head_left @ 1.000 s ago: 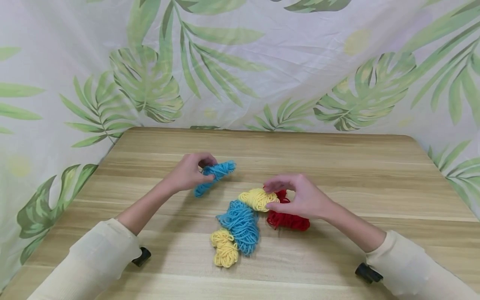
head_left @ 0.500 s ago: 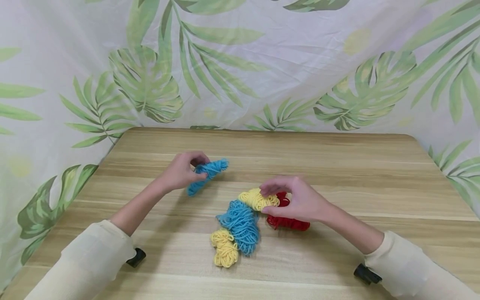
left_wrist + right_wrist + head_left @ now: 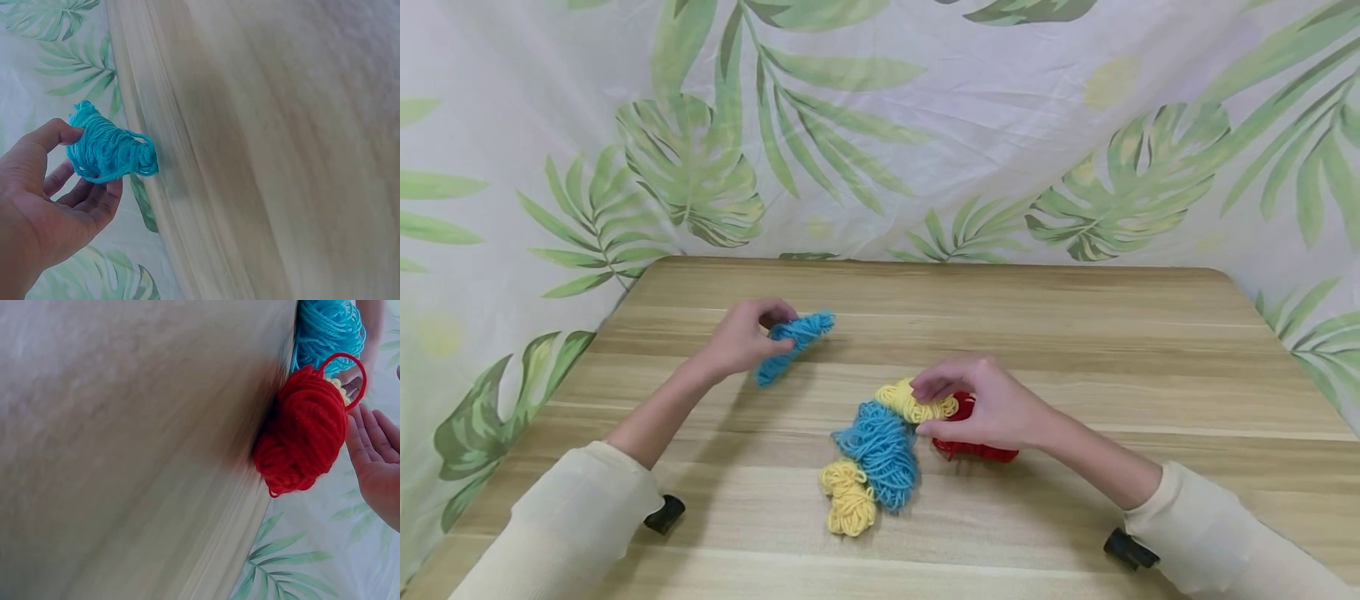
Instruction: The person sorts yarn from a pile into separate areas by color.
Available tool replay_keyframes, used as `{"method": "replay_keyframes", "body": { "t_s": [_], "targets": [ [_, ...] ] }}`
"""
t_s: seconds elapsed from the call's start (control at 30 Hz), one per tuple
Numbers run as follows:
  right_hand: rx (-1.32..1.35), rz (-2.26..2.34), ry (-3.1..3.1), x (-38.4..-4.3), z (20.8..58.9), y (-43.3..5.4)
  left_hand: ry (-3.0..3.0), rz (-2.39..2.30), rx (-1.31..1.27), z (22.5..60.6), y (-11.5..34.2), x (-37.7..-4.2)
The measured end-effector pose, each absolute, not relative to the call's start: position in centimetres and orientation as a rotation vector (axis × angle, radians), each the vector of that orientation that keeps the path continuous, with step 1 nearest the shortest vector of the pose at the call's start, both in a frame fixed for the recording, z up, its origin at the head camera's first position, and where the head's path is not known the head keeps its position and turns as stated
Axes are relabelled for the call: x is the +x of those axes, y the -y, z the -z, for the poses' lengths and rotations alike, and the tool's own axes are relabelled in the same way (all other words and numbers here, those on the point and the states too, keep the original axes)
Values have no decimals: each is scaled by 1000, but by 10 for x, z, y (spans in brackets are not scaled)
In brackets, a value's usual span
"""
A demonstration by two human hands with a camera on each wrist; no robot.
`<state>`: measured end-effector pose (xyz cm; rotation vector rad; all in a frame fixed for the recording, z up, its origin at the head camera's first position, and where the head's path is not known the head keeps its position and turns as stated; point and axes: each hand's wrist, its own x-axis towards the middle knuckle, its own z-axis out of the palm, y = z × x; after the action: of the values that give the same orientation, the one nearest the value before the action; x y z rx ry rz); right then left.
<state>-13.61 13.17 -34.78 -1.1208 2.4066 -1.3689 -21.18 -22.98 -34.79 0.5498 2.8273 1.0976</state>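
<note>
My left hand (image 3: pixel 747 335) is pinching a slim blue yarn bundle (image 3: pixel 803 332) slanting away rightward, while my spread right hand (image 3: pixel 992 406) is hanging over an oblong yellow yarn bundle (image 3: pixel 902 403).

Pale leaf-print cloth (image 3: pixel 970 117) behind wood-grain table (image 3: pixel 1120 333)

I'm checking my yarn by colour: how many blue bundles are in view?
2. The left hand holds one blue bundle; the larger blue bundle lies on the table between the yellow bundles. No blue bundle appears hidden.
</note>
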Motion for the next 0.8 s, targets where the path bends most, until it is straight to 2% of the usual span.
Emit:
{"method": "replay_keyframes", "body": {
  "t_s": [0.53,0.8],
  "targets": [
    [-1206,1346,-2377,-130,348,-126,-2830,-1126,427,346,254,-211],
    [-1135,1320,-2376,-122,345,-119,-2838,-1147,394,346,267,-211]
  ]
}}
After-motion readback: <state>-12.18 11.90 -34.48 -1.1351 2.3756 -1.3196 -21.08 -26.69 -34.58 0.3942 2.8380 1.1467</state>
